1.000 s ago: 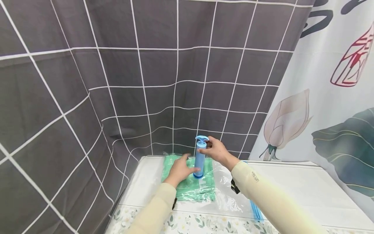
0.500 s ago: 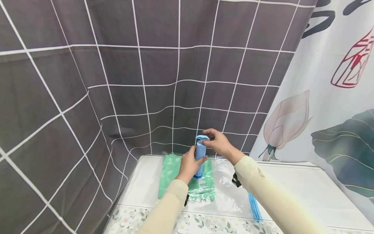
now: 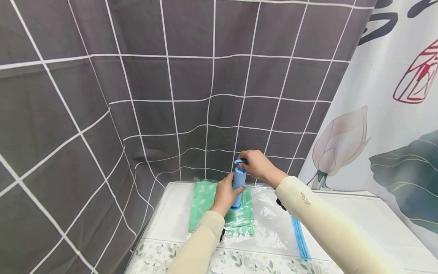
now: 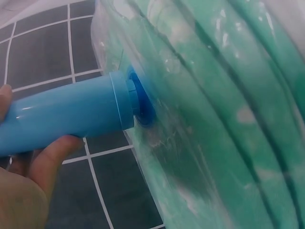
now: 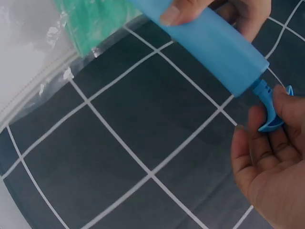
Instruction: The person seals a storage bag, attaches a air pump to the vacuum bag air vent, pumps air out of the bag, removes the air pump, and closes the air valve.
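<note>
My right hand (image 3: 256, 163) has come in over the curved bright-blue plastic handle (image 5: 270, 109) since half a second ago, fingers now curled round it. The light-blue cylindrical plastic pump (image 4: 66, 114) stands nearly upright, its foot against the round dark-blue plastic valve (image 4: 145, 102) on the clear plastic bag (image 3: 270, 224) of folded green cloth (image 3: 202, 205). I'd best keep it square there and work the handle straight, without rocking. My left hand (image 3: 224, 193) grips the pump's side, thumb across it.
</note>
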Tool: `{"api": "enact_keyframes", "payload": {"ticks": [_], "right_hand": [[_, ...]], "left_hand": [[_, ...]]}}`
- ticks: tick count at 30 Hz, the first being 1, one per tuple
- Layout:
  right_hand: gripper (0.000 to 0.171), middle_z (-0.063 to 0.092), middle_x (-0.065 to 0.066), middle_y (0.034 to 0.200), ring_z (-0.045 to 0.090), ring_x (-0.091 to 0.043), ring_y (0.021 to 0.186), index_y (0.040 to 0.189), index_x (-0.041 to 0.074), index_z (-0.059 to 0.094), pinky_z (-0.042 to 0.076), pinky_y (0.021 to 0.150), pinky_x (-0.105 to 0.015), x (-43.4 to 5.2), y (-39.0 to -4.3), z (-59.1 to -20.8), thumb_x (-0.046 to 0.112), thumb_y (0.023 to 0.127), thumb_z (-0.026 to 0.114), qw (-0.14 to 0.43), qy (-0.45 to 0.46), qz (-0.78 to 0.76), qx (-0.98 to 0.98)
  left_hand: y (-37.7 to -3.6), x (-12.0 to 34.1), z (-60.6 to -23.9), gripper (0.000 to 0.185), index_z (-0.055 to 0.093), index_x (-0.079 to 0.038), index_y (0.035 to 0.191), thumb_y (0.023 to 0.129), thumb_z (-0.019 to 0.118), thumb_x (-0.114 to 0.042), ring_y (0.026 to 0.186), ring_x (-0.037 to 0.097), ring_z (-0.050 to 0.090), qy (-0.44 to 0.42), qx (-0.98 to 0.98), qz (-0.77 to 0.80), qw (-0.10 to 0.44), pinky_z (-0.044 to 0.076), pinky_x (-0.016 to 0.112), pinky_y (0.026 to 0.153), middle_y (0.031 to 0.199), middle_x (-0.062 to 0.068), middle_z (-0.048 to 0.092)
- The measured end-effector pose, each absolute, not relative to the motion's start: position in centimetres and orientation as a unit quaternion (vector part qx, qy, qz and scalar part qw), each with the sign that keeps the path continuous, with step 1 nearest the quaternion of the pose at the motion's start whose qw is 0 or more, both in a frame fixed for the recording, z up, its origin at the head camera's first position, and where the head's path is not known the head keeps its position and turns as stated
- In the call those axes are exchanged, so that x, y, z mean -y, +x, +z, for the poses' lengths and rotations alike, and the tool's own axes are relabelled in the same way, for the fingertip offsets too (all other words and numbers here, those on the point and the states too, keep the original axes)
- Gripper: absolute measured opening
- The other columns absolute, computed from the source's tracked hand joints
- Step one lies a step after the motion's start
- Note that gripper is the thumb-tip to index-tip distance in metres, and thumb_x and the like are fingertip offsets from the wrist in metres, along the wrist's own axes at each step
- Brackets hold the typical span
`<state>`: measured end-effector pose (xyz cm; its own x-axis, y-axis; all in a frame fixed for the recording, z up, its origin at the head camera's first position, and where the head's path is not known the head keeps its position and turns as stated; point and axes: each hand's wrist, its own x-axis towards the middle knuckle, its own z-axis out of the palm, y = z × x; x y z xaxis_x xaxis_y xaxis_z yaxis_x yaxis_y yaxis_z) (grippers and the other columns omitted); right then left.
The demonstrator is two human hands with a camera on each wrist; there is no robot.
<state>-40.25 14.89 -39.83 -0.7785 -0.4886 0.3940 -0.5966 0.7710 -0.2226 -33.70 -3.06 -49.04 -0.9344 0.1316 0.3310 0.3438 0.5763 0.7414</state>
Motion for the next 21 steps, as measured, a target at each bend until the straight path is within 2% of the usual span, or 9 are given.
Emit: {"api": "enact_keyframes", "payload": {"ticks": [3, 6, 7, 13, 17, 21], "right_hand": [[0.019, 0.083, -0.013, 0.112, 0.078, -0.025, 0.097, 0.120, 0.005, 0.081, 0.068, 0.089, -0.044, -14.5, -38.1, -36.6, 0.018, 0.108, 0.078, 0.143, 0.282, 0.180, 0.931], [0.014, 0.082, -0.013, 0.107, 0.075, -0.024, 0.092, 0.115, 0.003, 0.081, 0.066, 0.088, -0.045, -14.3, -36.3, -33.2, 0.014, 0.108, 0.077, 0.150, 0.275, 0.185, 0.931], [0.011, 0.082, -0.016, 0.105, 0.074, -0.027, 0.091, 0.113, 0.000, 0.080, 0.066, 0.087, -0.049, -13.7, -35.0, -31.2, 0.008, 0.106, 0.077, 0.146, 0.259, 0.176, 0.939], [0.015, 0.082, -0.019, 0.111, 0.073, -0.032, 0.096, 0.117, 0.000, 0.080, 0.063, 0.091, -0.053, -13.6, -33.7, -24.5, 0.010, 0.109, 0.074, 0.171, 0.238, 0.175, 0.940], [0.019, 0.080, -0.023, 0.118, 0.074, -0.036, 0.104, 0.123, -0.002, 0.078, 0.063, 0.096, -0.055, -13.3, -33.5, -22.9, 0.011, 0.112, 0.070, 0.188, 0.231, 0.181, 0.937], [0.021, 0.078, -0.024, 0.120, 0.074, -0.037, 0.105, 0.125, -0.004, 0.076, 0.063, 0.097, -0.055, -13.0, -33.9, -24.9, 0.011, 0.112, 0.070, 0.194, 0.221, 0.186, 0.937]], "left_hand": [[-33.4, 2.8, -49.2, 0.060, 0.064, -0.006, 0.152, 0.102, 0.089, -0.027, 0.124, 0.039, 0.080, -0.137, 0.880, -0.440, 0.115, 0.069, 0.056, 0.103, 0.139, 0.020, 0.079], [-33.2, 2.7, -49.5, 0.059, 0.065, -0.005, 0.150, 0.101, 0.089, -0.028, 0.123, 0.039, 0.081, -0.139, 0.880, -0.441, 0.111, 0.069, 0.055, 0.103, 0.138, 0.020, 0.079], [-33.2, 2.7, -49.6, 0.058, 0.066, -0.005, 0.149, 0.101, 0.089, -0.028, 0.123, 0.039, 0.081, -0.140, 0.879, -0.442, 0.110, 0.069, 0.055, 0.103, 0.138, 0.019, 0.080], [-33.2, 2.7, -49.7, 0.058, 0.067, -0.004, 0.146, 0.100, 0.091, -0.029, 0.119, 0.039, 0.082, -0.148, 0.877, -0.439, 0.126, 0.071, 0.053, 0.099, 0.134, 0.020, 0.081], [-33.4, 2.6, -49.2, 0.060, 0.067, -0.002, 0.147, 0.099, 0.091, -0.029, 0.119, 0.039, 0.082, -0.149, 0.880, -0.431, 0.134, 0.071, 0.053, 0.099, 0.133, 0.020, 0.081], [-33.4, 2.6, -49.2, 0.060, 0.067, -0.001, 0.147, 0.099, 0.091, -0.028, 0.118, 0.039, 0.082, -0.143, 0.881, -0.430, 0.138, 0.070, 0.054, 0.100, 0.132, 0.021, 0.081]]}}
